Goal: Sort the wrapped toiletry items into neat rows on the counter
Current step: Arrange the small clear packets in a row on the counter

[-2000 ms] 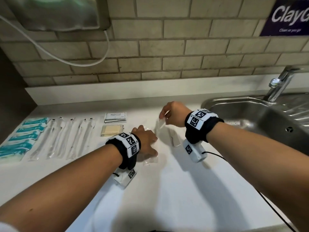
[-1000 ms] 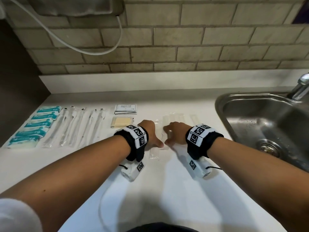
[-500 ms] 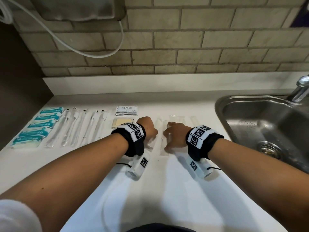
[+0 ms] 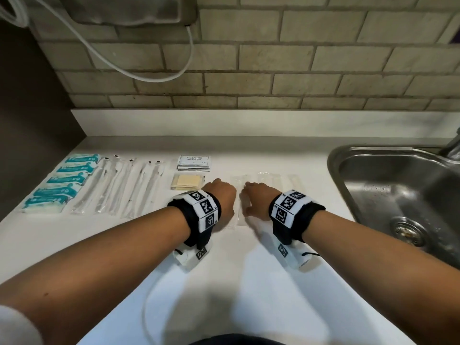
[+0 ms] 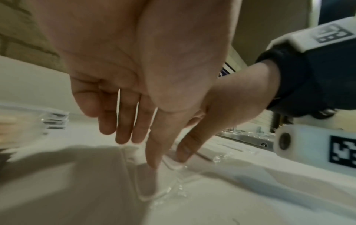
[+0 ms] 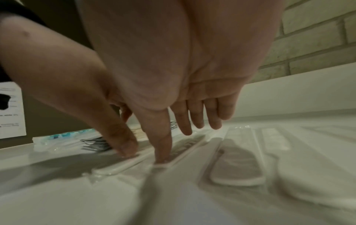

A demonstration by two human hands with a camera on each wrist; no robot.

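Pressing down with straight fingertips, both hands are working side by side on the counter (image 4: 236,282), nearest the onlooker's side of the layout. The left hand (image 4: 221,195) is holding nothing; its fingers are extended, and in the left wrist view the thumb tip is resting on a clear wrapped comb (image 5: 154,182). The right hand (image 4: 256,197), just beside it, is likewise flat-fingered and gripping nothing, its thumb set on the neighbouring comb packet (image 6: 183,152) while the left hand's thumb is touching down just beside it.

Between the two hands a clear packet (image 4: 240,212) is lying lengthwise, pointing away toward the wall. To the right hand's right, more combs (image 4: 278,181) are lying parallel, toward the sink (image 4: 398,195).

Judging by this, the step is nudging the packets into an even row. Doing it well is probably a matter of light, sliding pressure: the film looks slick, so pushing from the ends rather than the middle should be keeping each packet straight, and squaring the near ends to one line.

Just beyond the left hand, a packet of yellow sticks (image 4: 186,181) is lying, and past that a shampoo sachet (image 4: 194,161). Well to the left hand's left, toothbrushes (image 4: 124,188) are lying in a row, then teal packets (image 4: 64,180) in a stepped column. Those groups already look ordered.
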